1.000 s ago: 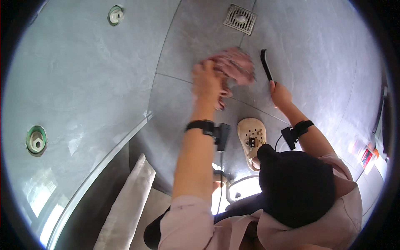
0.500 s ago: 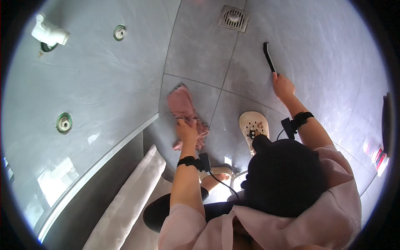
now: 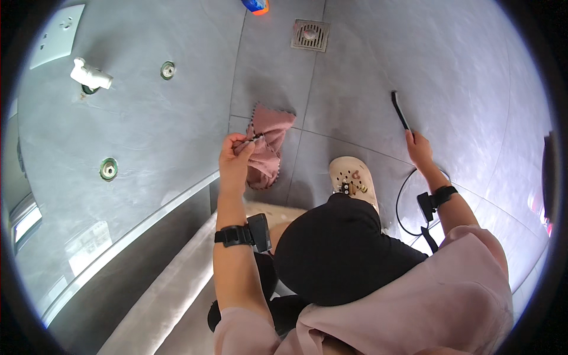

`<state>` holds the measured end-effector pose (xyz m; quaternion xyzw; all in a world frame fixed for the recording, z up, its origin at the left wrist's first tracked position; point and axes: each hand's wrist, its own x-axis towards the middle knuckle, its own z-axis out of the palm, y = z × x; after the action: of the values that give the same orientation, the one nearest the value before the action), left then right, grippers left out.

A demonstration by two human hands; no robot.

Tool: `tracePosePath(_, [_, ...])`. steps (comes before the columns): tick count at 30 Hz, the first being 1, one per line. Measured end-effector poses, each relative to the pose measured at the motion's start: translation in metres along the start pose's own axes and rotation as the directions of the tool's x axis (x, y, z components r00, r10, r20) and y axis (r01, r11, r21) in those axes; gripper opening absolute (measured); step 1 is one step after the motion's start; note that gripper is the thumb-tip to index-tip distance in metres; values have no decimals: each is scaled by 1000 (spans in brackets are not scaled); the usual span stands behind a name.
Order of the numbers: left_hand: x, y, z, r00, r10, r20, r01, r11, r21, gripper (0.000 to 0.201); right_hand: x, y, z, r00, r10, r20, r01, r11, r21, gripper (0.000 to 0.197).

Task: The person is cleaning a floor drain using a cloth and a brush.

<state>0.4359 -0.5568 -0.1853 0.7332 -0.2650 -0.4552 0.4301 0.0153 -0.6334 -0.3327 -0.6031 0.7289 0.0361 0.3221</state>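
Observation:
A pink cloth (image 3: 273,152) with a dark stitched edge is pinched at its left side by my left hand (image 3: 234,161); it hangs bunched above the grey floor. In my right hand (image 3: 419,149) is a slim brush (image 3: 400,111) with a black head and a pale strip along its handle. My fingers close round its near end, and its head points away from me. Whether the bristles touch the floor, I cannot tell. Wrist straps with small black boxes sit on both my forearms.
A square floor drain (image 3: 310,35) lies at the far side, and a blue and orange bottle (image 3: 256,6) beyond it to the left. On the left wall are a white pipe elbow (image 3: 90,74) and round fittings (image 3: 109,170). My beige clog (image 3: 353,177) stands between my hands.
My left hand has moved left and appears raised, lifting the cloth with it. My right hand still grips the brush, slightly nearer me. The view has shifted, bringing in the bottle and a white wall plate.

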Motion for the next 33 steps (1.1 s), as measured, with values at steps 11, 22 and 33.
tracePosePath(11, [14, -123, 34, 986, 70, 152, -167, 390, 906, 39, -8, 10, 8, 989, 137, -61, -143, 985, -98, 49])
tracePosePath(22, [29, -57, 190, 552, 208, 807, -812, 356, 463, 34, -12, -5, 12, 942, 331, -58, -335, 918, -213, 49])
tracePosePath(33, [155, -73, 14, 898, 347, 270, -388, 341, 856, 45, -7, 8, 13, 950, 296, -100, -310, 932, -190, 52])
